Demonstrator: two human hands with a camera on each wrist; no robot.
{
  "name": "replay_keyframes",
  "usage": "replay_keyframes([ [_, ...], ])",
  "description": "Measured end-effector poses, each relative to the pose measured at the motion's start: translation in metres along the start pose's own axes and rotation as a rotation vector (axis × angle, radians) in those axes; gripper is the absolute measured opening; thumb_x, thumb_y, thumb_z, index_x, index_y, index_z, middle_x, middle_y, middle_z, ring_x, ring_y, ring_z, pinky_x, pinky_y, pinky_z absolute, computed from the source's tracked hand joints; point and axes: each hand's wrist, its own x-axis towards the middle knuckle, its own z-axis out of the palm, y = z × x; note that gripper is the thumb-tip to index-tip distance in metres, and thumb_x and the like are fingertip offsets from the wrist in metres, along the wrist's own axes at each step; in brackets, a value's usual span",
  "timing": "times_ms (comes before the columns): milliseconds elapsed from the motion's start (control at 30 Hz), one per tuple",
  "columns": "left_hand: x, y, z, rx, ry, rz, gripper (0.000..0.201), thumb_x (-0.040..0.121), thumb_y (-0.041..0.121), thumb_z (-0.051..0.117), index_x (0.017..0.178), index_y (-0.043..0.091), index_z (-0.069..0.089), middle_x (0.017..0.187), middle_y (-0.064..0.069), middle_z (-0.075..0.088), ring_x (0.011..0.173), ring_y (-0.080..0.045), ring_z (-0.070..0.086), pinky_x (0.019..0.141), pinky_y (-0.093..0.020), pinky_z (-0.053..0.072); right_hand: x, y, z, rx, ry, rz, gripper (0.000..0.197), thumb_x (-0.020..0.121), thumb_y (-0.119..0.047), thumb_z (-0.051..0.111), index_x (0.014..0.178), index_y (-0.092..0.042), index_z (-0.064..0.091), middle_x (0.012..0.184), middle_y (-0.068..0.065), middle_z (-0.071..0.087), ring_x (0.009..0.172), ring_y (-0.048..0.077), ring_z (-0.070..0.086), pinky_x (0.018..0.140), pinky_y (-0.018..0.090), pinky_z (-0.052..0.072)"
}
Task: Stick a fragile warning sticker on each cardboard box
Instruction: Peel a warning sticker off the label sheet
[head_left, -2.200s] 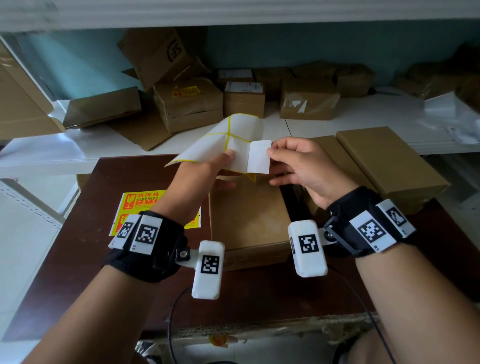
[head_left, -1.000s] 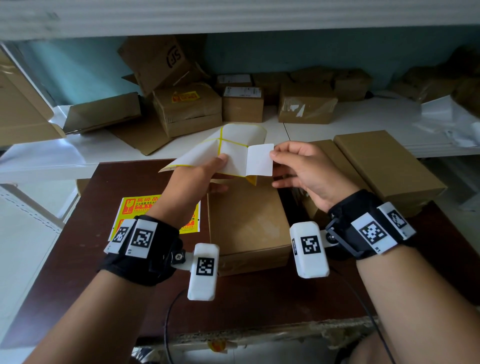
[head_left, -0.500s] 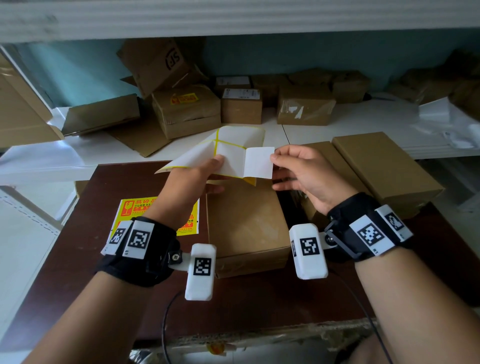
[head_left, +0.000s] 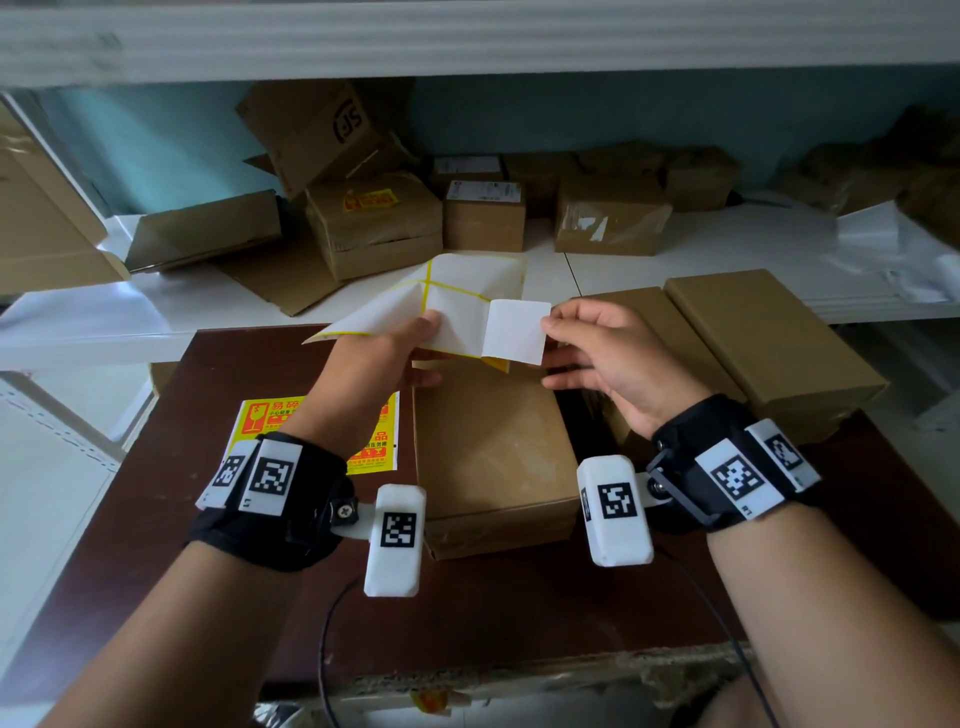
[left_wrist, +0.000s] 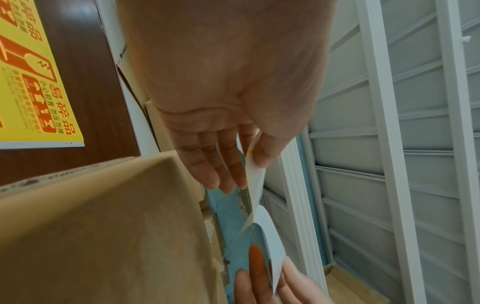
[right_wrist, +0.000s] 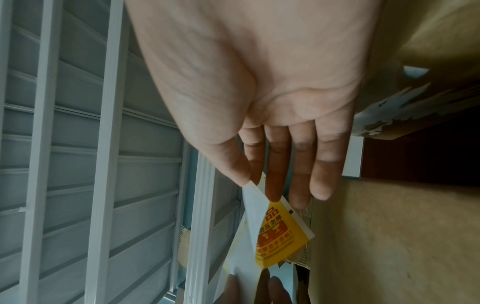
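Observation:
Above a plain cardboard box (head_left: 488, 441) on the brown table, my left hand (head_left: 430, 332) pinches a white backing sheet (head_left: 457, 291) with yellow borders. My right hand (head_left: 548, 325) pinches the free edge of a fragile sticker (head_left: 514, 335), partly peeled off that sheet, white back up. In the right wrist view the right hand (right_wrist: 250, 182) holds the sticker (right_wrist: 280, 232), whose yellow and orange printed face points down toward the box (right_wrist: 389, 236). The left wrist view shows the left hand (left_wrist: 250, 164) with thumb and fingers on the sheet (left_wrist: 255, 185), beside the box (left_wrist: 103, 226).
A yellow sheet of fragile stickers (head_left: 260, 415) lies on the table left of the box. Two more plain boxes (head_left: 769, 338) stand at the right. The white shelf (head_left: 156, 306) behind holds several boxes, one (head_left: 374, 223) carrying a yellow sticker.
The right hand has drawn the sticker further off the backing sheet, so the white flap is wider. Both hands stay above the box.

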Motion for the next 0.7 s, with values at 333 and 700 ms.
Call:
replay_keyframes([
  [333,0.0038,-0.0003,-0.0057,0.000,0.025,-0.004,0.029,0.091,0.022,0.070,0.112,0.003,0.068,0.106,-0.012,0.074,0.090,-0.026,0.073,0.075,-0.034,0.057,0.0009,0.0008,-0.0032,0.026,0.002,0.005,0.008,0.098,-0.014,0.060,0.101,-0.008,0.064,0.107,0.018,0.070,0.087,0.026,0.070,0.068,0.033,0.058],
  [700,0.0050,0.0014,-0.0070,-0.004,0.037,-0.002,0.025,0.092,0.021,0.069,0.109,0.002,0.068,0.091,-0.006,0.073,0.074,-0.015,0.071,0.069,-0.030,0.058,0.0027,0.0010,-0.0071,0.052,0.020,0.009,0.006,0.097,-0.015,0.061,0.099,-0.011,0.065,0.106,0.014,0.073,0.087,0.025,0.072,0.067,0.032,0.058],
])
